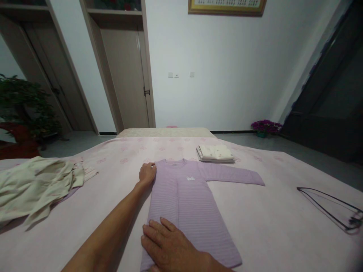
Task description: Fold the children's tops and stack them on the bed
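A lilac ribbed long-sleeved shirt (pixel 193 211) lies spread on the bed, its neckline away from me and a small white print on the chest. One sleeve stretches out to the right; the left side is folded inward, with a straight edge running down the front. At the upper left shoulder, my left hand (pixel 147 173) has its fingers curled and closed at the shirt's edge. My right hand (pixel 170 243) rests flat on the lower left part of the shirt, fingers extended, holding nothing.
A folded cream garment (pixel 216 153) sits beyond the right sleeve. Rumpled cream clothing (pixel 36 185) is heaped at left. A black wire hanger (pixel 326 206) lies at right on the pink patterned bedsheet (pixel 272 223). Behind the bed are a door (pixel 124 75) and potted flowers (pixel 266 126).
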{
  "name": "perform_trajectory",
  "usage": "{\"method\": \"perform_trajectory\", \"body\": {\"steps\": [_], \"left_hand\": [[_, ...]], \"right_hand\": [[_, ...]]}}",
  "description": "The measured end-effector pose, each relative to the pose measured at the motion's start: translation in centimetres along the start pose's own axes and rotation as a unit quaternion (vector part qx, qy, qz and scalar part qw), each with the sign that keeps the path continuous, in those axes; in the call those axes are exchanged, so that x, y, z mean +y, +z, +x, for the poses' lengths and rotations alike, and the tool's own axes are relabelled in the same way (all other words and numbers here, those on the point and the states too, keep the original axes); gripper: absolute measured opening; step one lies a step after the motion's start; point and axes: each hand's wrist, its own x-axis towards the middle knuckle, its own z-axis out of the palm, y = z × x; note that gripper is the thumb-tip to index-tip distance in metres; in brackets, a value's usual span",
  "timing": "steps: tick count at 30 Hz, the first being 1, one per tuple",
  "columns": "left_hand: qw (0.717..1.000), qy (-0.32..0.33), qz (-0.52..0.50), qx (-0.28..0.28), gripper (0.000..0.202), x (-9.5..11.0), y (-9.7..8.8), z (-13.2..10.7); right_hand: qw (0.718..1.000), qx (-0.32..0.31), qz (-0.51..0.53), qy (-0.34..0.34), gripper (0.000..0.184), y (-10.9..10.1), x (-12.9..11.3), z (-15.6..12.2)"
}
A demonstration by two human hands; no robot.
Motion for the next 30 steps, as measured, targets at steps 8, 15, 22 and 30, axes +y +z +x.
{"method": "perform_trajectory", "body": {"steps": [8, 15, 22, 30], "left_hand": [[0.999, -0.052, -0.014, -0.004, 0.041, 1.4, 0.5, 2.1], [1.0, -0.015, 0.011, 0.018, 0.037, 1.1, 0.5, 1.6], [0.997, 0.02, 0.059, 0.04, 0.048, 1.0, -0.3, 1.0], [0.984, 0.139, 0.099, -0.047, 0.062, 2.0, 2.4, -2.1]], "right_hand": [[0.999, 0.018, -0.049, -0.005, 0.065, 1.0, 0.3, 0.0], [0.995, 0.033, -0.09, -0.014, 0.05, 1.2, 0.5, 0.1], [0.993, 0.042, -0.105, -0.012, 0.046, 1.4, 0.4, 0.1], [0.998, 0.023, -0.064, -0.003, 0.065, 0.7, 0.0, -0.1]]}}
